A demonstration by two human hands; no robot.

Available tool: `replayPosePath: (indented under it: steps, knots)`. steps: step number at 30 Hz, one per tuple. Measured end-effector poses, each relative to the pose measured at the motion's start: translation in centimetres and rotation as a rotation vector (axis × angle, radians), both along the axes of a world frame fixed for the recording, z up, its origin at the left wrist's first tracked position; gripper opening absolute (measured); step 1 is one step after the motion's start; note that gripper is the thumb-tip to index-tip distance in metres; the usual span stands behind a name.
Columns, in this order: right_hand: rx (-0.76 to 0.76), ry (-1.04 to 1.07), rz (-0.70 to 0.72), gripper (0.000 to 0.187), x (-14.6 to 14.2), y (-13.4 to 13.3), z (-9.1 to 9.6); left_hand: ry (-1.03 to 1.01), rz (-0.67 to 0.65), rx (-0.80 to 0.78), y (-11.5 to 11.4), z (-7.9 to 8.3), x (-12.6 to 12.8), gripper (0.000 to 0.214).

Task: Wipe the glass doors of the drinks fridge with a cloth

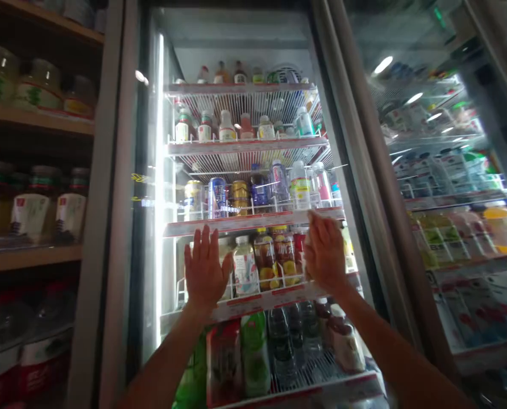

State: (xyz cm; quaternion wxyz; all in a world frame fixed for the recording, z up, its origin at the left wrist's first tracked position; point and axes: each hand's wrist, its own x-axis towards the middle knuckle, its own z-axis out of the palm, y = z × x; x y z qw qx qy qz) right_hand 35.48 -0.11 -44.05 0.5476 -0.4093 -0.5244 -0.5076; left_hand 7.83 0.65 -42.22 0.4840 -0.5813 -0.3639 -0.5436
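Jars with green-printed labels are sitting on wooden shelves at the upper left of the frame, and their labels are facing outward for browsing. Red-labelled bottles are filling the lower left. Right of these, a glass-door cooler is rising through the centre, with its bright light strip running down the inner left edge. The left hand is reaching up at lower centre, open flat with its fingers spread, and is holding nothing. It is resting just below a shelf edge, but I cannot tell whether glass lies between them. Behind it, juice bottles are standing on a forward-sloping shelf, where a white wire rail is stopping them from sliding off. Cans are lining the shelf above, and water bottles are crowding the shelf below. The right hand is raised beside the juice bottles, its fingers slightly curved. A pale patch is showing at its palm, so I cannot tell whether it is gripping anything. Further right, a second cooler door is reflecting the ceiling lights across its packaged drinks.
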Motion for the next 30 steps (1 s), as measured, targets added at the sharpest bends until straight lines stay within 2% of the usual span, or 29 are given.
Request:
replayPosePath:
  steps: [3, 5, 7, 12, 14, 17, 20, 22, 24, 28, 30]
  knots:
    - [0.043, 0.178, -0.045, 0.057, 4.6, 0.1, 0.0, 0.003, 0.002, -0.005, 0.1, -0.2, 0.1, 0.059]
    - [0.051, 0.247, -0.051, 0.058, 5.3, 0.2, 0.0, -0.003, 0.000, -0.006, 0.1, -0.2, 0.2, 0.058]
    - [0.041, 0.204, -0.026, 0.060, 3.4, 0.2, -0.3, -0.015, -0.002, -0.003, 0.2, -0.2, 0.2, 0.057]
    - [-0.035, -0.113, 0.038, 0.066, -4.8, -0.2, -2.1, -0.019, -0.023, -0.033, 0.1, -0.3, 0.1, 0.057]
    - [-0.069, -0.182, 0.037, 0.066, -5.5, -0.5, -2.5, -0.011, -0.028, -0.041, 0.0, -0.4, 0.0, 0.057]
    - [-0.062, -0.150, 0.011, 0.062, -2.2, -0.6, -2.2, -0.010, -0.015, -0.028, 0.0, -0.7, 0.1, 0.057]
    - [0.020, 0.068, -0.036, 0.060, 2.2, -0.3, -1.4, -0.019, -0.001, -0.004, 0.2, -1.3, 0.2, 0.057]
    - [0.034, 0.170, -0.044, 0.061, 3.0, -0.2, -1.4, -0.023, -0.003, 0.005, 0.3, -1.9, 0.4, 0.058]
    - [0.002, 0.142, -0.021, 0.062, 1.2, -0.2, -2.1, -0.012, -0.014, 0.004, 0.2, -2.8, 0.5, 0.059]
    - [-0.083, -0.123, 0.048, 0.063, -6.2, -0.5, -4.5, 0.028, -0.029, -0.017, -0.1, -4.4, 0.6, 0.062]
    - [-0.112, -0.210, 0.064, 0.061, -8.7, -0.7, -5.4, 0.028, -0.022, -0.029, -0.3, -5.0, 0.6, 0.062]
